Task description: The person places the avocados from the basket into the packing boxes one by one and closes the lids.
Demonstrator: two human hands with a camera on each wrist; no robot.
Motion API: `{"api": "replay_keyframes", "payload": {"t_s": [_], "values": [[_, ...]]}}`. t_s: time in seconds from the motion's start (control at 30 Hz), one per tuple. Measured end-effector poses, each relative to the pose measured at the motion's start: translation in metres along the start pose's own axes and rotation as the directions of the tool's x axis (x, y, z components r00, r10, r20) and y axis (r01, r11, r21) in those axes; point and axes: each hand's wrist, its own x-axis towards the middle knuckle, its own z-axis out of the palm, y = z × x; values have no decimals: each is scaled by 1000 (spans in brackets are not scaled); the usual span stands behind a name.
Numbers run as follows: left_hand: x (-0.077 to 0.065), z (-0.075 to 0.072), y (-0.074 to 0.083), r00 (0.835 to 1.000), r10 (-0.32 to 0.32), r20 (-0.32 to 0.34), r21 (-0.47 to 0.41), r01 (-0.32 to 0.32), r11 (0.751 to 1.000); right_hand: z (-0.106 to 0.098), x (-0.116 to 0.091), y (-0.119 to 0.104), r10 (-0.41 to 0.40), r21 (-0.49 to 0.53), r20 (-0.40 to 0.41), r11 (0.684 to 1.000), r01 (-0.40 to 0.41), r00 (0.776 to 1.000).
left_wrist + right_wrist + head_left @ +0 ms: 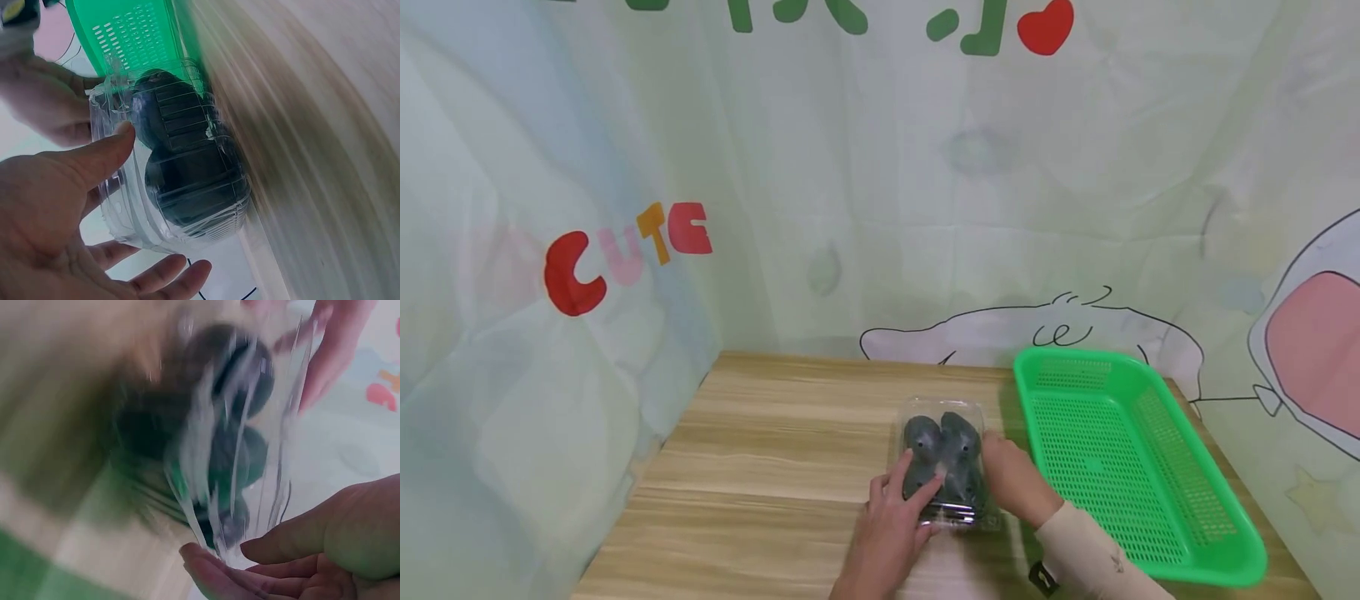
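Note:
A clear plastic clamshell box (955,510) stands on the wooden table, with several dark, rounded fruits (922,437) inside; their kind is not clear. My left hand (889,523) rests on the box's lid from the near left side, thumb and forefinger spread. In the left wrist view, the thumb of my left hand (56,219) touches the lid's edge while the other fingers extend loosely past the box. On the opposite side, my right hand (1018,479) pinches the box's rim between thumb and fingers. The right wrist view, partly blurred, shows the thumb of my right hand (325,550) at that rim.
To the right of the box lies a shallow green plastic basket (1150,573) with perforated sides and bottom, close to my right forearm. The wooden table (760,442) extends to the left. A printed cloth backdrop (880,208) hangs behind and beside the table.

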Motion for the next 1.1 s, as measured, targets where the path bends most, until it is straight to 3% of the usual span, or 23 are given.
{"api": "replay_keyframes", "payload": {"t_s": [0.13,0.27,0.33,0.4,0.43,0.47,0.57,0.63,0.67,0.7,0.93,1.1], "values": [[1,1,0,1000,-7,0,5,7,1000,10,-27,-5,-6,7,-95,1000,7,995],[1,1,1,1000,-12,-3,12,12,1000,26,-49,-8,119,147,-136,984,-99,984],[1,0,1,1000,-16,3,12,16,1000,34,-59,-9,230,263,-86,944,-200,970],[1,0,2,1000,-20,14,13,19,1000,43,-70,-10,329,397,-19,869,-295,944],[1,0,3,1000,-21,18,16,21,1000,49,-76,-10,366,497,33,802,-333,930],[1,-1,3,1000,-23,21,18,22,1000,54,-80,-10,391,596,92,715,-366,916],[0,-1,4,1000,-22,17,29,21,999,64,-88,-7,421,815,251,394,-425,872],[-1,-1,4,1000,-18,7,35,18,999,66,-89,-4,419,871,328,213,-442,847],[-2,-1,4,1000,-17,4,36,17,999,65,-89,-2,422,874,343,184,-450,839],[-2,-1,4,1000,-17,2,39,17,999,64,-88,-1,429,873,346,178,-454,834],[-2,0,4,999,-31,8,39,30,999,63,-83,8,429,857,300,271,-438,852],[0,-1,4,1000,-20,2,33,20,999,64,-83,9,439,862,283,274,-426,853]]}}
